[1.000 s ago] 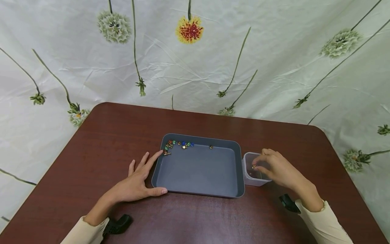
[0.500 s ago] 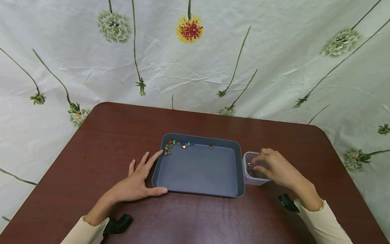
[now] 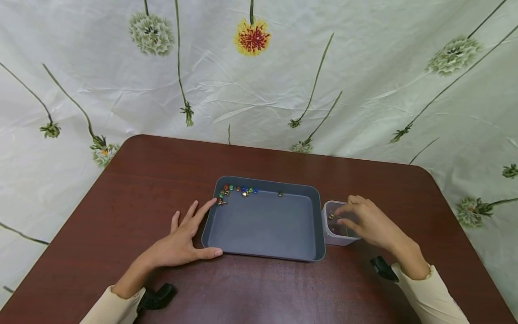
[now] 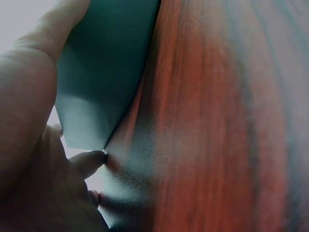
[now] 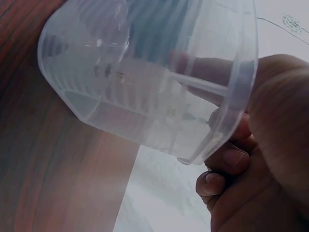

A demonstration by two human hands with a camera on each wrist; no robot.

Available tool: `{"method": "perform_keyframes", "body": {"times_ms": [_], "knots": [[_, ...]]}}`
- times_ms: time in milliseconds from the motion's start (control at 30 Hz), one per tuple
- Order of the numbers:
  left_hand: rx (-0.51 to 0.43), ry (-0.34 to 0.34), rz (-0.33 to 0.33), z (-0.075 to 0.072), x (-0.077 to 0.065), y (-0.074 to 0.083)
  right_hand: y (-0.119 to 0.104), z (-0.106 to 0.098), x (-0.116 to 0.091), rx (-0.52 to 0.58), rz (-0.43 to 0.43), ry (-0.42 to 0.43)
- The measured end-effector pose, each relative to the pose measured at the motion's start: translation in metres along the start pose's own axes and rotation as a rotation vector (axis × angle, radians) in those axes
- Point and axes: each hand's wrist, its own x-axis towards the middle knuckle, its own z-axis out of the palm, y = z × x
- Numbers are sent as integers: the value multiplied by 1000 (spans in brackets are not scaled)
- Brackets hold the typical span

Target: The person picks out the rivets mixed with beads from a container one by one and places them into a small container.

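Note:
At the left end of a dark grey tray (image 3: 267, 225), my left hand (image 3: 178, 245) spreads its straight fingers. Thumb and forefinger touch the rim; the left wrist view shows the tray's side (image 4: 104, 72) beside the thumb. My right hand (image 3: 374, 225) reaches into the mouth of a clear plastic container (image 3: 341, 241) right of the tray, thumb and forefinger apart. A small gold-coloured piece (image 3: 331, 216) shows inside, just off the fingertips. Through the container wall, the right wrist view also shows a gold speck (image 5: 120, 77). Nothing is visible between the right fingers.
Several coloured marbles (image 3: 231, 187) and small gold pieces (image 3: 244, 194) lie along the tray's far left corner. One more gold-brown piece (image 3: 280, 194) sits by the far wall. The brown table (image 3: 259, 292) meets a flower-print cloth (image 3: 259, 90) behind.
The small gold piece was between my right thumb and forefinger a second ago. It has been let go and sits in the container. The left hand stays in place.

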Motion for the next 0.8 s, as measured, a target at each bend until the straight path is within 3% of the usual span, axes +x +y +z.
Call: {"method": "perform_keyframes", "body": {"times_ms": [600, 800], "knots": [[-17, -12, -9, -1, -1, 3, -3, -11, 6, 36, 45, 7], [-10, -13, -8, -2, 0, 3, -6, -16, 11, 38, 10, 31]]}}
